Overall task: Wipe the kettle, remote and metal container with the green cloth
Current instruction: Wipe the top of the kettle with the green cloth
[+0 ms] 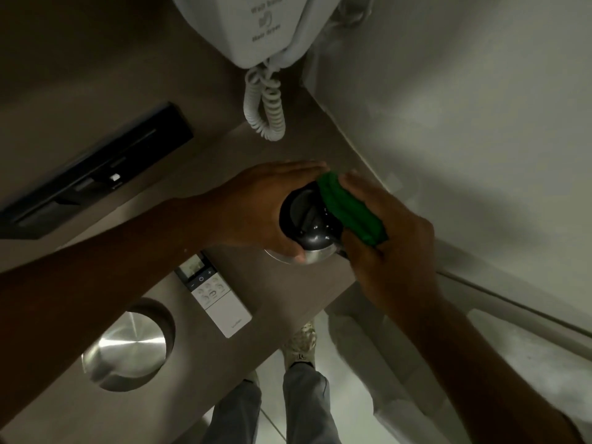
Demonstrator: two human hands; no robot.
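A steel kettle [309, 224] with a dark lid stands on the brown counter [272, 299] near the wall corner. My left hand [256, 209] wraps around its left side and holds it. My right hand [384, 241] presses a folded green cloth [349, 208] against the kettle's right side and lid edge. A white remote [213, 294] with a small screen lies flat on the counter just in front of the kettle. Further left sits a round metal container [126, 346], its shiny lid set into a circular hole in the counter.
A white wall-mounted hair dryer [256, 27] with a coiled cord [264, 100] hangs above the counter's back. A black panel [96, 174] is on the wall at left. The counter's edge runs diagonally; my legs and shoes [301, 347] show below it on the floor.
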